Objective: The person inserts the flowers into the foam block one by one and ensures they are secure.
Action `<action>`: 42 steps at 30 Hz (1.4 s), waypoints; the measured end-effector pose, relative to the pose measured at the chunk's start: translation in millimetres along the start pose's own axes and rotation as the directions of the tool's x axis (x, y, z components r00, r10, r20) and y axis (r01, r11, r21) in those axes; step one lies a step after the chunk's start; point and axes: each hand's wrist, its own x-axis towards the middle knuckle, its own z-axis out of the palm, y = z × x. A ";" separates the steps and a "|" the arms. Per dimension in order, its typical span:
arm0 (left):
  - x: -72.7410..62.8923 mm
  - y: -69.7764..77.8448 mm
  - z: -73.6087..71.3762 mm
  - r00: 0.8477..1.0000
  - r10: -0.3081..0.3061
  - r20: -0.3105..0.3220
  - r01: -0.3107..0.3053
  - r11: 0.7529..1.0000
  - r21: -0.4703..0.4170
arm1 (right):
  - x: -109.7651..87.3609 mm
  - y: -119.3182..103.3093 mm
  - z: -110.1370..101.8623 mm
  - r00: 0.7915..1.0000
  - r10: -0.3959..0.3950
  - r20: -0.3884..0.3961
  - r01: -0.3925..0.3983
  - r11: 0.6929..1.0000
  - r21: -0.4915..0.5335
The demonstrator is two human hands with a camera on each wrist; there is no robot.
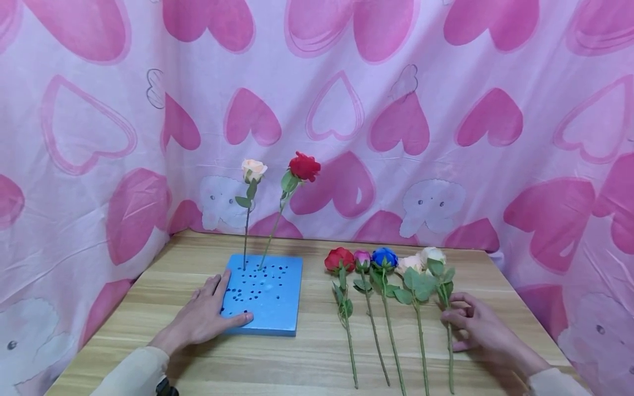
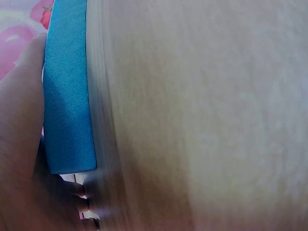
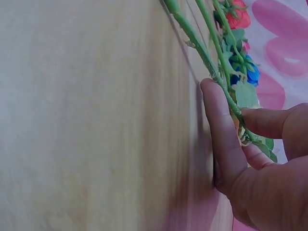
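1. We're seeing the left hand (image 1: 204, 313) resting against the block (image 1: 277, 318), fingers stretched along its left side, thumb lying on top; nothing is being gripped.
2. Over on our right, the right hand (image 1: 477, 327) is pinching the stem of the white rose (image 1: 433, 255), which is lying at the right end of the row on the table (image 1: 317, 357).
3. We're eyeing a snag: its leaves are seemingly overlapping those of the peach rose (image 1: 410, 264), so a quick lift could be dragging both.
4. We're also noting the high pinch, just below the leaves: with so much stem trailing, a light grip could be letting the rose twist.
5. The standing red rose (image 1: 304, 166) is leaning right beside the standing pale rose (image 1: 254, 169); a bumped block could be tipping either.
6. Only the head view is showing us the holes (image 1: 280, 284) in the block's top; the left wrist view is giving us its plain side instead.
7. The right wrist view is showing digits on both sides of the stem, but at that angle we're unable to tell whether it's clearing the wood.
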 end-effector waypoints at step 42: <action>0.7 -0.9 0.1 1.000 0.009 -0.009 -0.009 1.000 0.009 | 38.5 -97.1 -19.0 0.922 -0.362 -0.135 0.370 0.928 0.042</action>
